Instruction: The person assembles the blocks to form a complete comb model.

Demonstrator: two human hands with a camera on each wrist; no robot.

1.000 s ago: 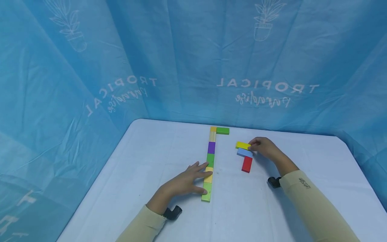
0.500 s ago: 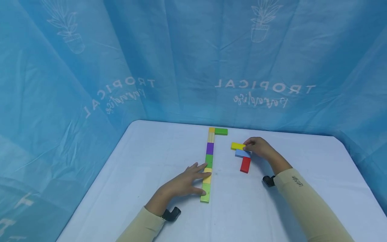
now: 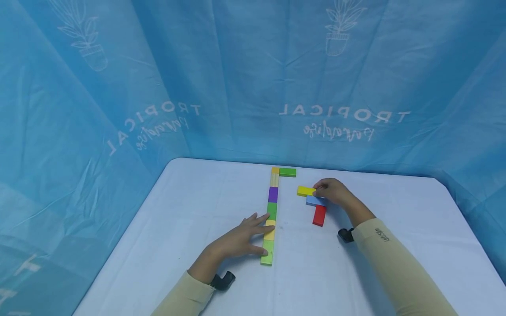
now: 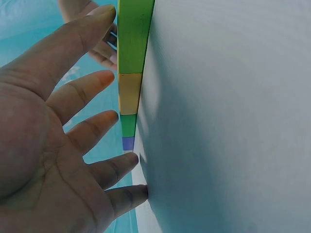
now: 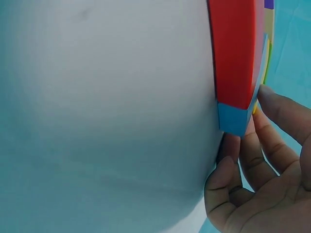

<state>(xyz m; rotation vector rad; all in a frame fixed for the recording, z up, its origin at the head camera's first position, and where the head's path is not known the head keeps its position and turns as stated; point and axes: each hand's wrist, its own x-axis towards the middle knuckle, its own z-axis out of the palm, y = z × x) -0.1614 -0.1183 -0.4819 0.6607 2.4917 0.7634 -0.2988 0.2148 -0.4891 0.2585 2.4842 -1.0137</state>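
Note:
A straight row of coloured wooden blocks runs away from me on the white table. My left hand [image 3: 239, 239] lies spread along its left side. Its fingertips touch the light green block [image 3: 267, 253], the pale yellow block [image 3: 269, 230] and the nearby green block [image 3: 272, 210]. Right of the row, my right hand [image 3: 336, 193] pinches the right end of a yellow block [image 3: 306, 191] between thumb and fingers. Just in front of that lies a blue block [image 3: 315, 200]. A red block [image 5: 235, 53] meets the blue one and points toward me.
Farther along the row come a purple block [image 3: 273, 194], a plain wood block [image 3: 274, 180] and an orange-yellow end [image 3: 275, 170]. A green block [image 3: 287, 172] sits crosswise at the far end. Blue printed curtains [image 3: 245, 87] hang behind the white table [image 3: 205, 193].
The right hand has slid the yellow block leftward past the blue block's left end, toward the row. The left hand stays in place on the row, and the head view has shifted slightly.

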